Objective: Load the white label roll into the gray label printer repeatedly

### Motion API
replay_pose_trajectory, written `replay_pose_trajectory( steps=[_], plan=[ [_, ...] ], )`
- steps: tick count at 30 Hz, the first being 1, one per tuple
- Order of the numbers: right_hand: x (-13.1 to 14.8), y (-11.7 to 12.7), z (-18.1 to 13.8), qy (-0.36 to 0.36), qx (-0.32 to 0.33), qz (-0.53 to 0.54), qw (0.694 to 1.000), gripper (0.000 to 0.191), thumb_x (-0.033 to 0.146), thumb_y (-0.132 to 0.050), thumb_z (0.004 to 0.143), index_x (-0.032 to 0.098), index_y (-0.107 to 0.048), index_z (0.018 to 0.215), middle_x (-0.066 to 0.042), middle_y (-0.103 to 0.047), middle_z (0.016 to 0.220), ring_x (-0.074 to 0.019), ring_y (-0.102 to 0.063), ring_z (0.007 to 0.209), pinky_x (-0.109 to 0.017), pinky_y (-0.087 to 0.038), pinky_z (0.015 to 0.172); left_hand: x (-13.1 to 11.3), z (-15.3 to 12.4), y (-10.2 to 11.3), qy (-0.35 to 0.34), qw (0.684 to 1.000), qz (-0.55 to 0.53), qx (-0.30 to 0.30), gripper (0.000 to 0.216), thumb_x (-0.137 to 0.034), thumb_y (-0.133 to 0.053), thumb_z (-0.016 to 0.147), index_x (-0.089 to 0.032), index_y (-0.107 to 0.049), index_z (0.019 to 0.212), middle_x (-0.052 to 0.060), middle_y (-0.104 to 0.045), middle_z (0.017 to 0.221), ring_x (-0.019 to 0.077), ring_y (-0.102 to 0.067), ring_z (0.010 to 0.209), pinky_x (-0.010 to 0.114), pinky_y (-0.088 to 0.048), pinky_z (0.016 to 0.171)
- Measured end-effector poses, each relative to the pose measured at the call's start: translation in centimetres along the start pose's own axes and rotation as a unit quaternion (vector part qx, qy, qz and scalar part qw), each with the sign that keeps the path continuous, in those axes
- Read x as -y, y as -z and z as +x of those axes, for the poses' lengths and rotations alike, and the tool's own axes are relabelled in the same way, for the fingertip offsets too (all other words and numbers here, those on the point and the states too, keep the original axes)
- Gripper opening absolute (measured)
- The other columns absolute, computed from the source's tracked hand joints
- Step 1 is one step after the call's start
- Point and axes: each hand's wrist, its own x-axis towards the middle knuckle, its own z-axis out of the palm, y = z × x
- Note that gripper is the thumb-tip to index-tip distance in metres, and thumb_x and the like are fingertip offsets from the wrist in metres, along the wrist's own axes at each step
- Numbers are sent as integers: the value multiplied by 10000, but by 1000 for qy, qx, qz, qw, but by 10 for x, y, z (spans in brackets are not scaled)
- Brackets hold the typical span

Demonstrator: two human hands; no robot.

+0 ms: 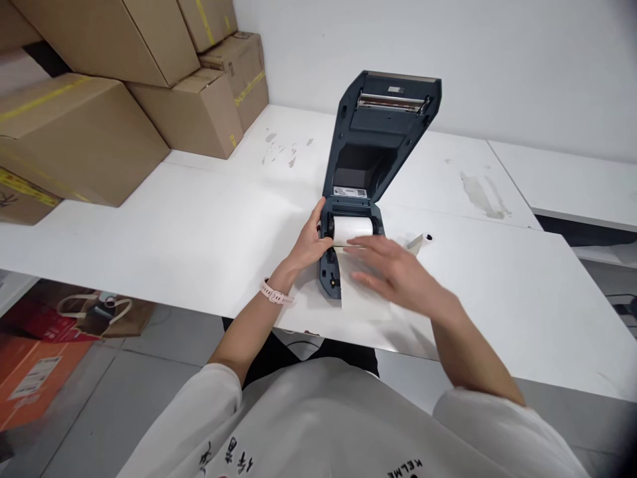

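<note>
Left hand (312, 240) gripping label printer's (355, 226) left side, steadying it; right hand (393, 269) open, fingers spread flat, pressing paper strip (361, 292) drawn from white roll (352, 230) seated in bay. Lid (385, 126) upright for access. Spare core (421, 241) just beside, on tabletop (199, 226). Cardboard boxes (149, 86) stacked far left.

A white table (199, 232) carries an open label printer (371, 172) right at the fingertips. A small paper core (421, 241) lies just beyond the right fingers, and stacked cardboard boxes (124, 86) sit well left of the left fingers.
</note>
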Motion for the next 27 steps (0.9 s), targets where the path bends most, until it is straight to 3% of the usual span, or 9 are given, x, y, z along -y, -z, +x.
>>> replay_pose_trajectory(
  steps=[4, 8, 13, 27],
  plan=[
    [29, -32, -36, -20, -6, -39, 999, 561, 503, -494, 1056, 195, -522, 1523, -154, -478, 1626, -357, -415, 1535, -568, -495, 1145, -3, -1, -2, 3, 1000, 7, -5, 981, -222, -676, 782, -291, -217, 1646, 67, -259, 1754, 311, -266, 1613, 474, -300, 1298],
    [37, -51, -43, -44, -26, -76, 996, 658, 574, -474, 1041, 189, -457, 1575, -167, -422, 1657, -381, -377, 1554, -581, -503, 1121, -5, -1, -3, 8, 1000, -2, -15, 965, -198, -681, 754, -291, -273, 1624, 67, -308, 1735, 313, -342, 1576, 473, -336, 1281],
    [40, -54, -39, -61, -28, -64, 996, 684, 601, -456, 1035, 237, -408, 1611, -168, -417, 1662, -374, -358, 1563, -602, -479, 1123, -9, -2, -3, 9, 1000, 2, -18, 913, -217, -688, 776, -297, -316, 1606, 68, -352, 1713, 327, -329, 1582, 501, -332, 1284],
    [64, -64, -28, -102, -55, -91, 989, 697, 633, -416, 1021, 141, -527, 1503, -238, -481, 1595, -412, -401, 1518, -656, -344, 1204, -10, -3, -4, 15, 1000, 0, -22, 922, -200, -668, 743, -255, -325, 1596, 92, -365, 1703, 330, -363, 1563, 504, -308, 1296]
  ],
)
